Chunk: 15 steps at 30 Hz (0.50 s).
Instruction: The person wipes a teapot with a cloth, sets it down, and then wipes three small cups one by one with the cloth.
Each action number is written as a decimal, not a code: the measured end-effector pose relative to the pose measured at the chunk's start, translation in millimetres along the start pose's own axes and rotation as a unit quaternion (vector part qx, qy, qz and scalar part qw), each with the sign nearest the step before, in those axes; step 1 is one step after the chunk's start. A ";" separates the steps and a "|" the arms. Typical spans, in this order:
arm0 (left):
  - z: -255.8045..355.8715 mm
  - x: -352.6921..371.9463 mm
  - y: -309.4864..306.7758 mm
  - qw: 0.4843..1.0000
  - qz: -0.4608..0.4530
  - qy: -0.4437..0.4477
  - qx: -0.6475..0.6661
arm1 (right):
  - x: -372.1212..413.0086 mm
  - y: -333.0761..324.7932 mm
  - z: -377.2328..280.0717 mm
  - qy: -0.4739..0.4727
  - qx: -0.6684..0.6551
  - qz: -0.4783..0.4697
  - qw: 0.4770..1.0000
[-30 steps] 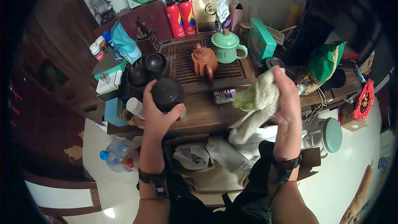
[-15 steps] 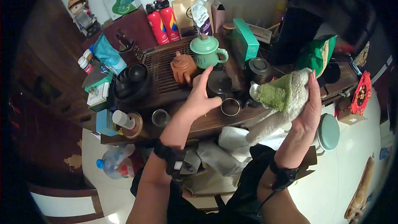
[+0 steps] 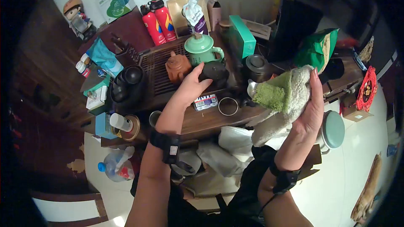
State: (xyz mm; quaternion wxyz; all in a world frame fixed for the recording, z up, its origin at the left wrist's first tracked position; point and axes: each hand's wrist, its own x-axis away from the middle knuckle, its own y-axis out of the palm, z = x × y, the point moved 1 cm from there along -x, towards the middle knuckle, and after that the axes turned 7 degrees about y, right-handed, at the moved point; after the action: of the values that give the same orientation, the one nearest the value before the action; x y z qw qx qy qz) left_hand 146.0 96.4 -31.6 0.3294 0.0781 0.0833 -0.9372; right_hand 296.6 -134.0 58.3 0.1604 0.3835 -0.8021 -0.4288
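Note:
My left hand (image 3: 193, 87) has its thumb and fingers closed around the left side of a dark pot (image 3: 214, 74). Just behind it stand a brown clay teapot (image 3: 177, 66) and a green lidded teapot (image 3: 201, 50). On the right, my right hand (image 3: 310, 109) grips a cream cloth (image 3: 298, 94) with a green cloth (image 3: 271, 96) bunched against it. A shiny metal rim (image 3: 251, 89) shows at the green cloth's left edge; the rest of that item is hidden. A small printed pack (image 3: 205, 102) and a round-rimmed cup (image 3: 228, 106) lie near the front.
A slatted tea tray (image 3: 158, 75) lies under the teapots. Black bowls (image 3: 132, 75) stand left, near a white-capped jar (image 3: 121, 122) and a glass (image 3: 154, 118). Red canisters (image 3: 164, 21), a teal box (image 3: 243, 38) and a green bag (image 3: 317, 50) are behind. A stool (image 3: 332, 130) is at right.
My left hand has closed in on the dark pot, which has shifted slightly back. The printed pack has come into view. The view has shifted a little; my right hand still grips the cloths.

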 end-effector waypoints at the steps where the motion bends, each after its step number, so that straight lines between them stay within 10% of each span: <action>1: -6.4 -0.5 -1.5 1.000 0.008 0.017 -0.002 | -1.0 -0.8 2.2 0.006 0.000 -0.007 1.000; 15: -22.9 10.5 5.9 0.930 0.177 0.170 -0.273 | 1.1 11.3 17.2 0.007 0.027 0.040 0.999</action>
State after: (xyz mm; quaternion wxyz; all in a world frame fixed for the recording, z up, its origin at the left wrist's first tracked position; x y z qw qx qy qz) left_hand 143.7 90.3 -56.6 0.4797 0.1572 0.3755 -0.7772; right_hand 280.4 -121.3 57.4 0.1723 0.3581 -0.8268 -0.3980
